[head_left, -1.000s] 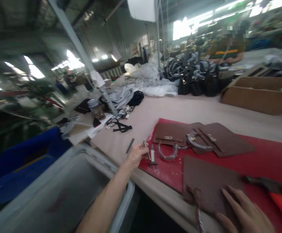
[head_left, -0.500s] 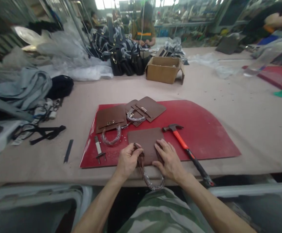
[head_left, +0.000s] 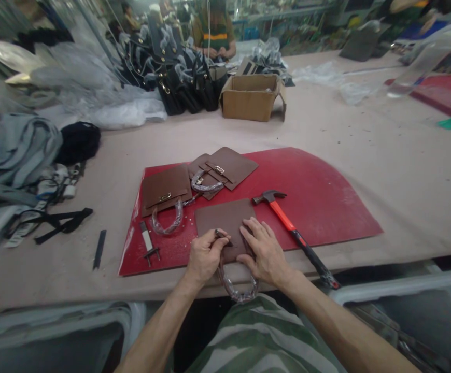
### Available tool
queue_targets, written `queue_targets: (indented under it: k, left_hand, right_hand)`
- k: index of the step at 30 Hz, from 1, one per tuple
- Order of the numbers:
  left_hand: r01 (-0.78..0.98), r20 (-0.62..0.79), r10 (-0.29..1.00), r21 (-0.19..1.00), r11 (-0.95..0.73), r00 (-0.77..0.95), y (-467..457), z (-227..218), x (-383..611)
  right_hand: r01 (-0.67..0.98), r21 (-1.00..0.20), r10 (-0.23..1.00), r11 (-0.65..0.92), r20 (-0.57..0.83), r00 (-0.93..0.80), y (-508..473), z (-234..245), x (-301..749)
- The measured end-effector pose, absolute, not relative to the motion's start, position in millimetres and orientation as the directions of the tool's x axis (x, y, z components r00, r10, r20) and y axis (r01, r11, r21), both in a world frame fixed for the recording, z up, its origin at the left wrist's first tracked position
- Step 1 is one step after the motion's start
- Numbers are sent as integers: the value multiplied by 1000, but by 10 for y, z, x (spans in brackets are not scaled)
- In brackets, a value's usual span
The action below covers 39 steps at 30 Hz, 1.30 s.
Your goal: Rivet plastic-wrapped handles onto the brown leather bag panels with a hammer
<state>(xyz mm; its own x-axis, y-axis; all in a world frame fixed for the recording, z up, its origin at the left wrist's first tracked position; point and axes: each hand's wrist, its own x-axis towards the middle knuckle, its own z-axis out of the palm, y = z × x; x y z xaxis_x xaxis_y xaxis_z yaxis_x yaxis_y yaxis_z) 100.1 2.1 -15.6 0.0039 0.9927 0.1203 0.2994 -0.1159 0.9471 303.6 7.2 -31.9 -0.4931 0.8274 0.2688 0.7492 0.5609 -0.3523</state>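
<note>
Moved rightward across the red mat, the left hand pinches a slim tool slanting toward the right hand, spread on a leather panel, lower centre.

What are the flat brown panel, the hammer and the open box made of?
Brown panel: probably leather or imitation; smooth, matte face. Hammer: likely metal head, dark, faint sheen; orange-black handle, perhaps rubber or plastic. Box: seemingly cardboard; dull tan, bent flap.
</note>
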Motion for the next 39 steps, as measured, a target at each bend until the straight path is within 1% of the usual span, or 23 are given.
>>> queue_targets:
  k: [9,17,19,21,23,24,25,27,28,29,30,31,33,34,36,39]
  left_hand:
    - [414,222,973,882,-226,59,45,-123,1060]
    - [499,373,928,799,-335,27,-26,-273,1123]
    - [523,390,919,774,-358,53,-33,-287,1126]
    - [538,388,917,755,-374,92,-28,-285,1123]
    - [547,378,918,747,-378,119,-14,-274,1118]
    - [549,371,919,745,-379,130,-6,-267,1115]
    - [552,364,921,743,-378,141,2,-263,1114]
    - [555,358,920,737,-385,161,16,-259,1111]
    - [556,361,917,733,-392,169,21,-261,1110]
    - [555,367,914,730,-400,176,23,-265,1108]
    - [554,374,909,725,-409,181,24,-270,1106]
    - [554,384,904,719,-420,188,23,-277,1105]
    - [557,401,893,702,-443,205,21,-291,1101]
    - [559,409,888,694,-454,213,20,-298,1099]
    - [563,417,882,685,-463,218,23,-305,1098]
    - [556,413,885,693,-459,217,36,-304,1099]
  right_hand:
    - [753,-379,843,538,242,-480,73,-268,3027]
    - [749,-399,849,529,225,-479,67,-289,3009]
    - [726,-421,838,543,222,-498,93,-259,3033]
    - [709,-454,842,539,254,-477,143,-186,3116]
    - [757,-446,877,477,305,-372,204,-81,3270]
    - [812,-411,901,414,313,-300,233,-26,3367]
    - [875,-351,925,334,300,-233,259,26,3471]
    - [965,-200,971,171,198,-131,293,102,3667]
    - [983,-152,989,103,125,-84,304,124,3749]
    - [987,-154,998,47,56,-39,312,137,3814]
    - [974,-227,1000,-11,-16,8,320,144,3863]
    - [935,-346,995,-75,-93,46,331,150,3897]
    - [786,-583,966,-204,-252,63,361,174,3929]
    - [707,-658,944,-257,-327,39,378,196,3930]
    - [610,-725,898,-321,-438,-48,401,262,3909]
    - [528,-766,850,-365,-506,-147,375,410,3810]
